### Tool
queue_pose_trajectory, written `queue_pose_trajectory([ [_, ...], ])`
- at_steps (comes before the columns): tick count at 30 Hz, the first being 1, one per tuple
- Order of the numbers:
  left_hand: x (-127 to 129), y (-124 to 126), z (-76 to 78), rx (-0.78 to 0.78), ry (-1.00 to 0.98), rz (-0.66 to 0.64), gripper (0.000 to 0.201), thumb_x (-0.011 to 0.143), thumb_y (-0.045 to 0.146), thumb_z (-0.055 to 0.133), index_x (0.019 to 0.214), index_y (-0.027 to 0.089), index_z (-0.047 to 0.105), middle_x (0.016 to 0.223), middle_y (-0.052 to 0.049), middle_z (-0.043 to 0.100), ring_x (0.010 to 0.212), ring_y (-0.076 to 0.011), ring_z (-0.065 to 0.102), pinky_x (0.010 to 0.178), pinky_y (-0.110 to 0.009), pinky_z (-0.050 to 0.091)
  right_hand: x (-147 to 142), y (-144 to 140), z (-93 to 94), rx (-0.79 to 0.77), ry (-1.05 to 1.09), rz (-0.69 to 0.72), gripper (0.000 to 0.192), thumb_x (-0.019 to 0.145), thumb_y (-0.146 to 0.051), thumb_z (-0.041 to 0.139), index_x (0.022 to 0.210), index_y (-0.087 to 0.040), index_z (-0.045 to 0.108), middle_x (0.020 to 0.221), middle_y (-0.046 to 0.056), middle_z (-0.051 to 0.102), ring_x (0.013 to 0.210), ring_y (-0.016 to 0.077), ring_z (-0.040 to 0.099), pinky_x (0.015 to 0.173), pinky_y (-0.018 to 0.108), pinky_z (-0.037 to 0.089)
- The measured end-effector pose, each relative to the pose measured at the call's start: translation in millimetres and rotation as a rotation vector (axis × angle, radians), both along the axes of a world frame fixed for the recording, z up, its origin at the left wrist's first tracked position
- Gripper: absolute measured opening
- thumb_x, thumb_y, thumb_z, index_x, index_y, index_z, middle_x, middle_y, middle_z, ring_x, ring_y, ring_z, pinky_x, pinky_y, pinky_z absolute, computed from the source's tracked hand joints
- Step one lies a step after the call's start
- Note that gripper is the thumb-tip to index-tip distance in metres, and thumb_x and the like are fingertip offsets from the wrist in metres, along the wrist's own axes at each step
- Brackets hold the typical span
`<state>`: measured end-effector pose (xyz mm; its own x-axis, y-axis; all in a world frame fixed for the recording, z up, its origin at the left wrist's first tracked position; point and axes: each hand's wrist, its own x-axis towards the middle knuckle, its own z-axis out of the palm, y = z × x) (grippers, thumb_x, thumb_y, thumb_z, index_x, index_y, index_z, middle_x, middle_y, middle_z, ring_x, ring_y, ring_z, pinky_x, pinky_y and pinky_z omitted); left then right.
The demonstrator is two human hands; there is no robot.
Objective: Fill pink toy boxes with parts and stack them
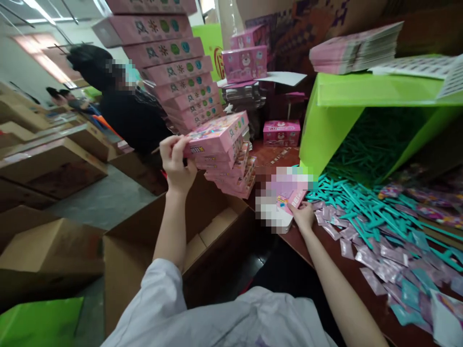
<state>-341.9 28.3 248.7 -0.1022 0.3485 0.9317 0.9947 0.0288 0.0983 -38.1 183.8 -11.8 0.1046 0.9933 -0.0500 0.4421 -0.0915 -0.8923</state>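
My left hand (pixel 178 164) is closed on the near end of a pink printed box (pixel 217 135), the top one of a short stack. More pink boxes (pixel 231 173) lie beneath it, slightly askew. On the table edge, my right hand (pixel 304 215) grips a pink and white printed card pack (pixel 289 197), thumb on top; part of it is blurred out. Right beside that hand are small lilac sachets (pixel 347 248) and a heap of teal plastic sticks (pixel 354 207).
A tall stack of pink boxes (pixel 173 72) rises behind my left hand. Below it stands an open cardboard carton (pixel 133 250). A green box (pixel 314 120) spills teal sticks at right, with a pile of cards (pixel 354 55) on top. A person in black (pixel 126 115) is at left.
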Motion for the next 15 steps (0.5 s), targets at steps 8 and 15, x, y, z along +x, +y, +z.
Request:
queue_pose_trajectory([
  [8,-19,-2,-24.1,-0.19,-0.132,0.017,0.048,0.069,0.011,0.052,0.116,0.016,0.058,0.125,-0.015,0.049,0.123,-0.0295,0.044,0.105,-0.054,0.031,3,12,-14.8,-0.017,0.158,0.009,0.048,0.047,-0.036,0.074,0.086,-0.015,0.055,0.075,0.008,0.068,0.065,0.0225,0.064,0.058,0.03,0.047],
  [15,138,3,-126.2,-0.223,-0.623,-0.262,0.058,0.073,0.04,0.066,0.125,0.016,0.053,0.131,-0.017,0.05,0.127,-0.0332,0.042,0.107,-0.052,0.03,50,-29,35.5,0.025,0.597,-0.004,0.043,0.059,-0.028,0.068,0.099,-0.016,0.055,0.084,0.008,0.07,0.068,0.0224,0.067,0.063,0.034,0.054],
])
